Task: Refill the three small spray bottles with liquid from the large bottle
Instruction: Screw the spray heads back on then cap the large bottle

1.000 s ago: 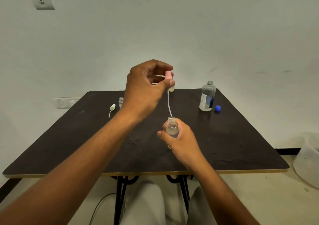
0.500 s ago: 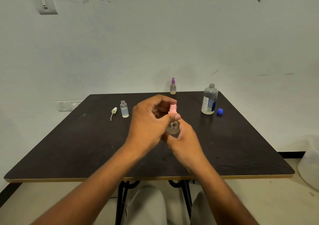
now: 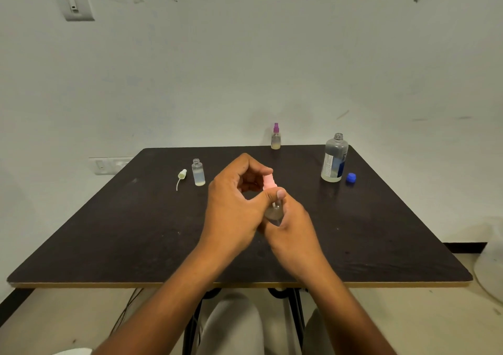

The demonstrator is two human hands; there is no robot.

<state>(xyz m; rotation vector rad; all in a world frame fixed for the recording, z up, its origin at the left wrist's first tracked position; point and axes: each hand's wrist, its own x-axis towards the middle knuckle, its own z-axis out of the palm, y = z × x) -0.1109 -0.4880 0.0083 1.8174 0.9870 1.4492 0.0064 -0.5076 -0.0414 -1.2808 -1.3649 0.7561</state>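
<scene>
Over the middle of the dark table [image 3: 381,240], my right hand [image 3: 292,226] grips a small clear spray bottle [image 3: 273,213]. My left hand [image 3: 236,202] pinches the pink spray cap [image 3: 269,182] sitting on that bottle's neck. An open small bottle [image 3: 198,172] with some liquid stands at the back left, its pale spray cap [image 3: 181,175] with tube lying beside it. A small bottle with a purple cap [image 3: 275,137] stands at the far edge. The large bottle [image 3: 334,158] stands uncapped at the back right, its blue cap [image 3: 350,178] next to it.
The wall rises directly behind the table's far edge. A white plastic container [image 3: 490,267] sits on the floor to the right. My knees and the table's black legs [image 3: 296,314] are below the near edge.
My left hand has lowered the pink cap and its tube from above down into the bottle held by my right hand; the cap now sits on the neck.
</scene>
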